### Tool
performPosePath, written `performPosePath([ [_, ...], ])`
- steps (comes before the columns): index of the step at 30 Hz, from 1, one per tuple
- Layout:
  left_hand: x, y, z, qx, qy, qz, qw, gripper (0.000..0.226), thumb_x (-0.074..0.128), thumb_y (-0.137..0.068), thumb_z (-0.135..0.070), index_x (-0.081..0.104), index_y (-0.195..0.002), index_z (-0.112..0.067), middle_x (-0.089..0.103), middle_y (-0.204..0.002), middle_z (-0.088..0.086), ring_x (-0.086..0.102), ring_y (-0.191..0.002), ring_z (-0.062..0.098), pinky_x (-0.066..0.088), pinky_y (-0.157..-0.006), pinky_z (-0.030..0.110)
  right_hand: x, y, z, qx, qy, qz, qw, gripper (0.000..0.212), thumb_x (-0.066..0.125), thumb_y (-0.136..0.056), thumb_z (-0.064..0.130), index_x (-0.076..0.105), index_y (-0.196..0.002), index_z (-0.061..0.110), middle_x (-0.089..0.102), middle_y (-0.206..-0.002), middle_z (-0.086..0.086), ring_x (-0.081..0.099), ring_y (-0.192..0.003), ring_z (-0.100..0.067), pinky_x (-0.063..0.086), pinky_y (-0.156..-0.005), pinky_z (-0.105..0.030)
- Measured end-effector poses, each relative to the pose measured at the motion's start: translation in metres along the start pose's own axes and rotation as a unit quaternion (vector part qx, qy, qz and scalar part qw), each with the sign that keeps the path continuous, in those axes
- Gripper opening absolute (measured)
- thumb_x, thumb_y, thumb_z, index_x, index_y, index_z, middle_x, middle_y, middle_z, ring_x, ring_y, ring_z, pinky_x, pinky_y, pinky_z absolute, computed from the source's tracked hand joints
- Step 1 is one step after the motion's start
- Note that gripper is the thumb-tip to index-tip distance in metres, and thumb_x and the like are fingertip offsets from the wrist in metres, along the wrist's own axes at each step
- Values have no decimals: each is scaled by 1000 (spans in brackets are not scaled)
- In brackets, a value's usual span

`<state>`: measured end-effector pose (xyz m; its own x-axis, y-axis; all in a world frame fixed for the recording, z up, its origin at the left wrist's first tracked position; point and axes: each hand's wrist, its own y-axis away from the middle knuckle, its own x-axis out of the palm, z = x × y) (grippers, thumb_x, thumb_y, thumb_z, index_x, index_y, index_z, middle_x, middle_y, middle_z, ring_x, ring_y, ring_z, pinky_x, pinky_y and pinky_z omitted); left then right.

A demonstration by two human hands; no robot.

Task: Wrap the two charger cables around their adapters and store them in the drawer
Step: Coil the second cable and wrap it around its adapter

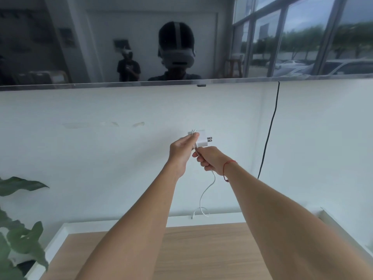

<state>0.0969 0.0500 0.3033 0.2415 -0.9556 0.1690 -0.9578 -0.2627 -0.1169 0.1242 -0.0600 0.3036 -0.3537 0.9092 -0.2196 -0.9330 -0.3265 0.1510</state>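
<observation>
The left hand (181,150) holds a white adapter (201,140) in the air, above the middle of the tabletop's (201,251) far edge and in front of the white wall (121,158). Its fingers are curled round the body and the thumb presses a loop of cable (207,188) onto it. Any print on the adapter is too small to read. The two prongs point to the right, so the body lies roughly along the far edge. The right hand (207,158) (a red string (229,168) is on its wrist) is just below the adapter and grips the cable in a closed fist. From there the cable hangs down, and its free end curls near the far edge. A black cord (270,134) runs down the wall to the right, from a dark screen (101,41) above. A plant (22,235) stands beside the left edge.
</observation>
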Motion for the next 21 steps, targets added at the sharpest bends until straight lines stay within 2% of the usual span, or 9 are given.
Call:
performPosePath([
  [6,-7,3,1,-10,22,39,999,53,76,-72,-45,71,-103,-2,57,-86,15,46,-73,27,41,-71,37,5,-3,-8,8,3,20,1000,24,42,-96,24,56,-80,14,40,-62,2,27,-48,-11,21,-41,-18],
  [10,-11,3,6,-5,21,24,999,35,73,-81,-37,73,-95,-5,56,-83,14,45,-70,27,42,-68,37,6,-3,-8,11,51,30,998,28,44,-95,27,60,-77,15,42,-64,2,31,-49,-12,23,-45,-19],
  [13,-9,0,8,6,14,-38,999,15,71,-87,-27,75,-89,-13,55,-82,7,50,-63,23,46,-61,31,13,-1,-4,1,89,39,995,33,43,-96,31,61,-73,15,44,-65,2,33,-48,-13,25,-45,-20],
  [17,-14,-5,14,19,-3,-95,995,22,68,-89,-23,74,-99,-4,59,-70,-1,48,-49,12,45,-48,16,18,1,2,-36,151,45,987,30,43,-92,26,62,-70,17,46,-65,2,36,-50,-14,27,-48,-21],
  [19,-21,-7,18,21,8,-111,994,25,68,-89,-21,72,-101,0,62,-68,0,53,-52,12,50,-57,15,16,2,6,-64,169,41,983,32,42,-92,27,63,-70,17,46,-63,2,37,-53,-15,27,-49,-23],
  [21,-28,-10,23,22,15,-110,994,28,69,-89,-20,71,-107,1,67,-86,7,64,-71,17,55,-75,20,12,3,11,-82,165,34,982,35,40,-93,28,64,-70,14,46,-62,1,37,-53,-15,26,-49,-24],
])
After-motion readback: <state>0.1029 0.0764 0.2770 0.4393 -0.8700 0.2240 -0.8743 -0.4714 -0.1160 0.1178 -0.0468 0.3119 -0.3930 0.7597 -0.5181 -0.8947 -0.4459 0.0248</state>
